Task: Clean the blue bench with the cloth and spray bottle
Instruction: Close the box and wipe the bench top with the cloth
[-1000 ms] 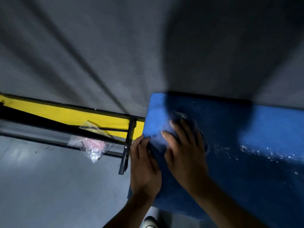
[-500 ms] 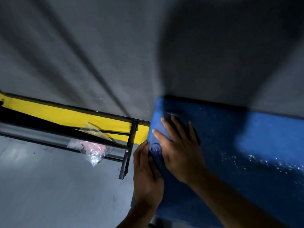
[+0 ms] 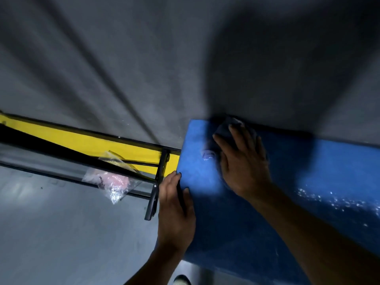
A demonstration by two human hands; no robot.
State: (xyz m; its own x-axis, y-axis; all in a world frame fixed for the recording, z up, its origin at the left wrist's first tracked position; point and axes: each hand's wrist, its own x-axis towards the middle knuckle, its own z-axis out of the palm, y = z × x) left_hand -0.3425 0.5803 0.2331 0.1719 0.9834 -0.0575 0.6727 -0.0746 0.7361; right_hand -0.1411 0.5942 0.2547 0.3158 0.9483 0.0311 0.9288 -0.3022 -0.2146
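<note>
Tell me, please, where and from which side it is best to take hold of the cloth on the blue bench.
Probably the far edge of the cloth, which bunches up beyond the right hand's fingertips near the blue bench's far edge. Come from above and pinch that raised fold; the rest lies flat under the palm, offering little to grip.

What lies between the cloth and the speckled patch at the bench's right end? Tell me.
Nothing visible. The right hand presses the cloth flat near the bench's far left corner, and only bare blue surface runs from there to the white specks. The left hand rests on the left edge, off that path.
</note>
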